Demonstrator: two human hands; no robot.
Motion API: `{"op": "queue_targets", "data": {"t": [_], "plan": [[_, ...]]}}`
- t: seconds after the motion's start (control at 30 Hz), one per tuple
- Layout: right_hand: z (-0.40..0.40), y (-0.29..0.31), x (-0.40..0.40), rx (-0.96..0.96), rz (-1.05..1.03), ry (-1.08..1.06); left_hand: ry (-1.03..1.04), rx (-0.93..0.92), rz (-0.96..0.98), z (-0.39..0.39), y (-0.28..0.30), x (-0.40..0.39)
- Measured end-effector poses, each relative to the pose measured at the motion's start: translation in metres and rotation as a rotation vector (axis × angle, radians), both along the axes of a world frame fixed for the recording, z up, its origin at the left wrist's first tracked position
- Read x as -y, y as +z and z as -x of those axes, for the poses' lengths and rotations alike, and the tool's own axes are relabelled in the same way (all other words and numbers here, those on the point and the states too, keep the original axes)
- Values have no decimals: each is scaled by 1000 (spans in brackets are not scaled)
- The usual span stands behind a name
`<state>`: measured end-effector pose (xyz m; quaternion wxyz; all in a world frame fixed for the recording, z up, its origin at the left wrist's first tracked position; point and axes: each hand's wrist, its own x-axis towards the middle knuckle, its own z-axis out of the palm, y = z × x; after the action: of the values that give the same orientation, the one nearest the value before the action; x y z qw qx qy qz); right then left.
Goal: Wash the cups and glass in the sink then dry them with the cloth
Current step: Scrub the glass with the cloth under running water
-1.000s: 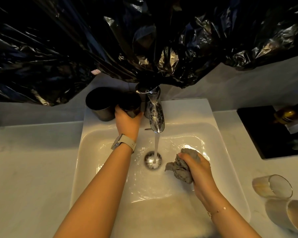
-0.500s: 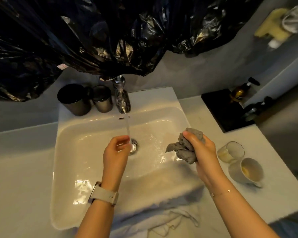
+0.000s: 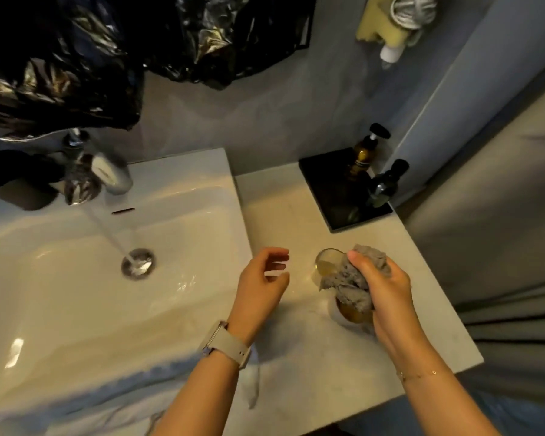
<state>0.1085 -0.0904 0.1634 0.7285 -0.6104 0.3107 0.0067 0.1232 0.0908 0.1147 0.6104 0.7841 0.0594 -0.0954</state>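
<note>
Bunching under curled fingers, the grey cloth (image 3: 353,280) was gripped by the right hand (image 3: 383,289) above the glass (image 3: 326,262) and cup (image 3: 348,313) on the counter (image 3: 296,357); the left hand (image 3: 261,284) was held empty, fingers loosely spread.

The left hand (image 3: 262,282), a second ago on the dark cup behind the tap and then under the running water, is now hanging with loosely curved fingers over the counter (image 3: 302,350) right of the sink (image 3: 221,184); the right hand (image 3: 381,287) is carrying the grey cloth (image 3: 346,278) out of the basin, over the glass (image 3: 326,262) and white cup (image 3: 340,316)
</note>
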Motion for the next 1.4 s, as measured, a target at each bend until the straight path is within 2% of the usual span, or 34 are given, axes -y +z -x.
{"op": "queue_targets", "data": {"t": [0.13,0.27,0.47,0.7,0.83,1.07,1.23,1.4], "plan": [[-2,-16,42,-58,-25,1,-195,-138,-216,-18,-34,51],[-9,-28,64,-100,-45,6,-237,-214,-322,-34,-66,76],[-19,-40,76,-153,-21,59,-393,-172,-320,-58,-99,84],[-18,-43,79,-165,-10,54,-344,-105,-272,-59,-107,78],[-17,-33,72,-131,-16,47,-272,-39,-221,-53,-85,70],[-14,0,29,-3,22,34,-196,150,-108,-35,-9,19],[-11,16,-51,34,-20,74,-132,227,-36,-12,27,-63],[-5,17,-158,87,-83,86,-50,250,-34,17,32,-165]]}}
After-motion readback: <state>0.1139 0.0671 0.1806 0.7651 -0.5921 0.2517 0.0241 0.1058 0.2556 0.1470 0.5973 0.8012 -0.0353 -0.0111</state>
